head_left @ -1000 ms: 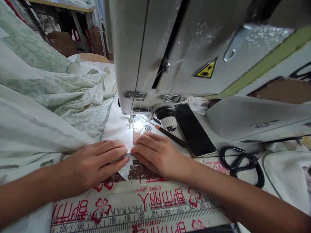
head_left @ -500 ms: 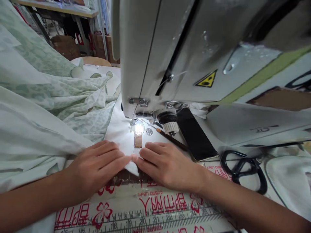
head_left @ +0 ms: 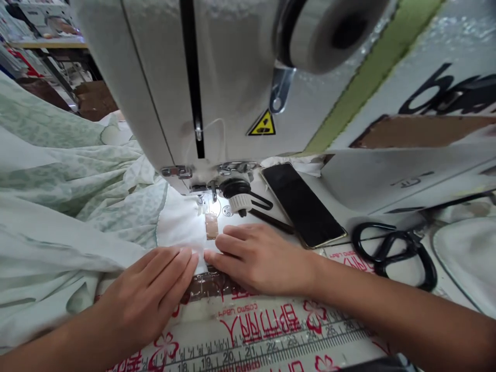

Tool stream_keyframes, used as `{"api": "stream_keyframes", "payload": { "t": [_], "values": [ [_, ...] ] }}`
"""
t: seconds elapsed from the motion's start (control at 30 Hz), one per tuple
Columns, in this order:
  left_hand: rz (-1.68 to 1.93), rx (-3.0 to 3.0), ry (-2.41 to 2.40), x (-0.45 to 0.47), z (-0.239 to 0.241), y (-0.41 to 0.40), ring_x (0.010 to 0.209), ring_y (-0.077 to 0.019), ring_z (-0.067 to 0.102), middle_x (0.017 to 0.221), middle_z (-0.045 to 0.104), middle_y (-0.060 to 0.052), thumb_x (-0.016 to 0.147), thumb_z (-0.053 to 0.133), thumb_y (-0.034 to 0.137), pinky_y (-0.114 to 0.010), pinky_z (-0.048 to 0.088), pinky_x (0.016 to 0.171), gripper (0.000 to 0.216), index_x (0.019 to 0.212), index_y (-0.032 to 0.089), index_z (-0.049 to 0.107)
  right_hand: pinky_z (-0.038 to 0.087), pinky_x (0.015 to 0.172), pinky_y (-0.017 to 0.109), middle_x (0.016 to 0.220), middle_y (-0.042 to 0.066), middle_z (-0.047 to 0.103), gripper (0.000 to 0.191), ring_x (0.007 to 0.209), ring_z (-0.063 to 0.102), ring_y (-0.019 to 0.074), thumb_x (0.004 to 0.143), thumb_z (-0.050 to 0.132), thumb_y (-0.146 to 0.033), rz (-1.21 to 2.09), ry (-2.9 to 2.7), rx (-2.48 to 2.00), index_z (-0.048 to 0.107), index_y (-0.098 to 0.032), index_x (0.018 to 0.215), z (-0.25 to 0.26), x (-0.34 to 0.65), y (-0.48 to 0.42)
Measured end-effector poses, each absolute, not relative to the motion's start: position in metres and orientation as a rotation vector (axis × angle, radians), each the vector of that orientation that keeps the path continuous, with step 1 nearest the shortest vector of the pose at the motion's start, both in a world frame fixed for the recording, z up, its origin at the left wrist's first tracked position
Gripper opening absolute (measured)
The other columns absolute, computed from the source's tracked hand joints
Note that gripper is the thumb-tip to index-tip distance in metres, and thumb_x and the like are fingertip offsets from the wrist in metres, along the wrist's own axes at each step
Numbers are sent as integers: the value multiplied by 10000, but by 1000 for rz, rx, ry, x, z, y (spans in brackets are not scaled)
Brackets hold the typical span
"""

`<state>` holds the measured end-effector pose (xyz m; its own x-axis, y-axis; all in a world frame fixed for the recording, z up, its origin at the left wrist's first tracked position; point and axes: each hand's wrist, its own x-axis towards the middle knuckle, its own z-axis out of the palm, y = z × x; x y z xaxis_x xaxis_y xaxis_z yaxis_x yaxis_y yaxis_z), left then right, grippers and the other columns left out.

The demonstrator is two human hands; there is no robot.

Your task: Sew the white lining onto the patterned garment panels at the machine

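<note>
A large white sewing machine [head_left: 217, 88] fills the upper view, its needle area [head_left: 212, 199] lit over the bed. Pale green patterned fabric [head_left: 70, 206] spreads from the left, and its white edge [head_left: 180, 232] lies under the presser foot. My left hand [head_left: 151, 294] lies flat on the fabric's near edge, fingers stretched out and together. My right hand [head_left: 256, 258] rests flat beside it, fingertips pressing the fabric corner just in front of the needle. The two hands' fingertips nearly touch.
A black phone [head_left: 302, 204] lies on the machine bed to the right, with a pencil [head_left: 271, 221] next to it. Black scissors [head_left: 399, 250] sit further right. A ruler strip with red print [head_left: 248, 336] runs along the table's near edge.
The view has swung left and closer to the machine. The fabric edge has moved toward the needle, and my left hand has drawn back a little.
</note>
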<state>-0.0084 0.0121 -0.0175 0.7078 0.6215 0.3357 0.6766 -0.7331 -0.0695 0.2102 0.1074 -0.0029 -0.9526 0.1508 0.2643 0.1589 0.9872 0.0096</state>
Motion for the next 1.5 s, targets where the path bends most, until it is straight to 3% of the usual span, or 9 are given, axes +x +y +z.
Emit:
{"api": "stream_keyframes", "payload": {
  "t": [0.2, 0.37, 0.47, 0.67, 0.87, 1.03, 1.2, 1.3, 1.5],
  "values": [
    [-470, -2754, -1099, -10, -15, 13, 1077, -284, 468, 1205, 468, -186, 921, 335, 11, -426, 409, 908, 334, 1234, -10, 449, 418, 590, 302, 858, 58, 590, 257, 722, 475, 165, 934, 385, -164, 13, -2749, -252, 635, -115, 970, -8, 213, 107],
    [-443, -2758, -1072, -11, -15, 13, 1093, -299, 461, 1216, 458, -195, 897, 375, -8, -433, 401, 926, 337, 1226, -19, 446, 463, 824, 347, 1116, 94, 595, 280, 983, 476, 204, 924, 403, -136, 101, -2704, -148, 581, -65, 1129, -9, 213, 108],
    [-393, -2724, -1099, -9, -12, 12, 1064, -287, 474, 1171, 490, -176, 883, 372, -12, -427, 409, 920, 338, 1208, -9, 465, 458, 872, 357, 1097, 91, 602, 267, 995, 477, 207, 912, 427, -130, 167, -2808, -194, 593, -58, 1108, -5, 209, 107],
    [-291, -2658, -1083, -1, -2, 19, 891, -263, 527, 979, 572, -154, 867, 355, 1, -397, 490, 746, 272, 1032, 11, 571, 465, 874, 362, 992, 113, 628, 266, 937, 509, 198, 932, 388, -135, 236, -2806, -175, 616, -45, 1035, -1, 198, 107],
    [-686, -2740, -1391, -2, -4, 42, 800, -201, 550, 803, 594, -85, 832, 453, 77, -326, 469, 734, 152, 787, 76, 598, 437, 878, 322, 948, 109, 613, 167, 912, 503, 185, 853, 481, -77, 399, -2701, -200, 635, -60, 917, -4, 187, 111],
    [-742, -2817, -1894, -8, 9, 48, 632, -118, 537, 766, 620, 13, 783, 454, 170, -241, 414, 602, 175, 831, 171, 622, 423, 732, 285, 823, 61, 608, 115, 758, 522, 144, 821, 511, -123, 700, -2486, -475, 624, -104, 819, -8, 179, 112],
    [-722, -2759, -1630, -8, 7, 46, 926, -217, 534, 897, 612, -71, 811, 496, 267, -326, 412, 826, 208, 889, 106, 601, 392, 672, 250, 769, 34, 597, 118, 703, 512, 116, 791, 511, -90, 766, -2421, -535, 625, -106, 817, -8, 175, 112],
    [-841, -2695, -1783, -11, 2, 50, 804, -153, 572, 822, 652, -20, 793, 454, 146, -247, 409, 729, 205, 835, 143, 655, 398, 669, 245, 756, 32, 603, 93, 693, 521, 112, 826, 541, -144, 742, -2366, -534, 627, -112, 820, -10, 176, 114],
    [-1043, -2546, -2241, -17, 7, 56, 585, -74, 507, 704, 663, 82, 797, 608, 298, -183, 340, 561, 133, 868, 236, 701, 395, 685, 268, 815, 44, 576, 114, 722, 497, 132, 803, 627, -235, 495, -2373, -455, 588, -131, 826, -22, 176, 125]
  ]
}}
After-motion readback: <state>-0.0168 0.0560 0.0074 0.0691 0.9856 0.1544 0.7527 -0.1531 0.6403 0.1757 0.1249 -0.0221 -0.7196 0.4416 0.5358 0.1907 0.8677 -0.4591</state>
